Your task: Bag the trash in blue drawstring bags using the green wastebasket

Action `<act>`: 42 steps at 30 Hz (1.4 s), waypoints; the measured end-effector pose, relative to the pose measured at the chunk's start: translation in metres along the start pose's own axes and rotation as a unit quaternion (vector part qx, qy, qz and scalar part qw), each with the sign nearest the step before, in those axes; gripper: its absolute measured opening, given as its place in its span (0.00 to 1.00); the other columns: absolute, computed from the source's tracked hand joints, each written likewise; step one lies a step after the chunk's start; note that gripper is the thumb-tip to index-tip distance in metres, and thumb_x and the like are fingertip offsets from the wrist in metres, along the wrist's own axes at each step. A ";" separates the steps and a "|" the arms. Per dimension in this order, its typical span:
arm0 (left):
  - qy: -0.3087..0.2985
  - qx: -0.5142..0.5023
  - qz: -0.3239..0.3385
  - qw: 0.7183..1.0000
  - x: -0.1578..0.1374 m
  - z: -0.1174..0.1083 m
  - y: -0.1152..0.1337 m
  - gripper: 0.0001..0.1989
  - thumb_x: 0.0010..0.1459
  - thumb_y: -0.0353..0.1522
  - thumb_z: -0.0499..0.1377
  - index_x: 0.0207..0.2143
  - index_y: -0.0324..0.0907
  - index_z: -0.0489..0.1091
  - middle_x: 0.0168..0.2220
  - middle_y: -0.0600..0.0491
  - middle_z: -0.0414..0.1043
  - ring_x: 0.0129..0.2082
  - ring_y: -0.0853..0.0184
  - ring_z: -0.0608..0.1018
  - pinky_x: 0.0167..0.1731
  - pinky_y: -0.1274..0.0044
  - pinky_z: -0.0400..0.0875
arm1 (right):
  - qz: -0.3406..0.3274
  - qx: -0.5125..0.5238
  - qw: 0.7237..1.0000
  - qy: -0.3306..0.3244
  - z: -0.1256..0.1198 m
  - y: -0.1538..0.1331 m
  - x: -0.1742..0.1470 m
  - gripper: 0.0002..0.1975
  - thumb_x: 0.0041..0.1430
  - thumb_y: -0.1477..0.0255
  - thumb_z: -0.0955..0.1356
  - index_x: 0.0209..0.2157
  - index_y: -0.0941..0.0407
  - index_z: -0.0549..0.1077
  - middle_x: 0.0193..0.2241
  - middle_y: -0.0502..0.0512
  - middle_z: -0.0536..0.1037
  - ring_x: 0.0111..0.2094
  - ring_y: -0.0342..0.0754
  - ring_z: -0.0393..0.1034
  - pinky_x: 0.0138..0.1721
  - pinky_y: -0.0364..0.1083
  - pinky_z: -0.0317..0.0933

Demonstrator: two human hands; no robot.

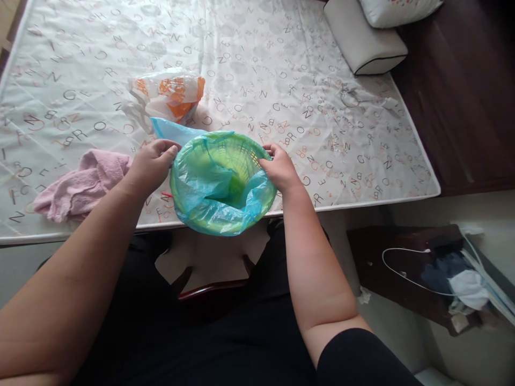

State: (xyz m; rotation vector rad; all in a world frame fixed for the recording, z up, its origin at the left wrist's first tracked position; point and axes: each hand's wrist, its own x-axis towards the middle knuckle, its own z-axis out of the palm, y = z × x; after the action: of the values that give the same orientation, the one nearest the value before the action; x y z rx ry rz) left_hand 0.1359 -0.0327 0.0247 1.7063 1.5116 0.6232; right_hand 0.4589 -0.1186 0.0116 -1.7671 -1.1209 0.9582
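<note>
A round green lattice wastebasket [252,155] stands tilted toward me at the mattress's near edge. Inside it and folded over its near rim lies a thin blue plastic bag [209,182]. A blue corner of plastic sticks out behind the far left rim. My left hand [157,161] is closed at the left rim, thumb and fingers pinching the bag's edge there. At the right rim my right hand [280,167] grips the basket, its thumb inside and its fingers along the outside. Bare lattice shows on the far right inner wall, beside that hand.
The letter-patterned mattress [249,64] bears a white and orange plastic bag [173,96] behind the basket and a pink towel [86,185] at left. Pillows [366,40] lie at back right. A stool [213,260] is below; a dark wooden surface with a cable and cloths [469,289] is at right.
</note>
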 end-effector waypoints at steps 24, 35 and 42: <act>-0.051 0.061 0.046 0.996 -0.001 0.002 0.002 0.26 0.67 0.46 0.56 0.55 0.37 0.78 0.52 0.44 0.81 0.52 0.54 0.79 0.54 0.68 0.71 | -0.025 0.015 0.999 -0.026 0.002 -0.005 -0.003 0.13 0.56 0.72 0.70 0.44 0.52 0.77 0.42 0.53 0.82 0.45 0.54 0.74 0.56 0.55 0.70; -0.125 -0.002 -0.032 0.992 0.007 0.008 -0.010 0.30 0.68 0.50 0.52 0.58 0.36 0.75 0.58 0.44 0.79 0.58 0.51 0.78 0.64 0.63 0.68 | -0.026 0.011 0.999 -0.033 0.004 -0.005 -0.003 0.15 0.56 0.74 0.67 0.46 0.53 0.77 0.42 0.53 0.82 0.41 0.50 0.75 0.51 0.51 0.71; -0.133 -0.006 -0.052 0.990 0.005 0.008 -0.009 0.29 0.72 0.47 0.51 0.60 0.35 0.75 0.58 0.45 0.79 0.56 0.54 0.77 0.65 0.62 0.68 | -0.031 0.000 0.999 -0.035 0.006 -0.002 -0.001 0.19 0.55 0.75 0.65 0.48 0.55 0.77 0.44 0.53 0.82 0.41 0.50 0.76 0.51 0.51 0.71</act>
State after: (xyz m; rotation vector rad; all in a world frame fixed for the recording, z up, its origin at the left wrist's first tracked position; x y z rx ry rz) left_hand 0.1381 -0.0293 0.0122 1.6192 1.3934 0.3347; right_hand 0.4531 -0.1176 0.0113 -1.7015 -1.2126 0.9884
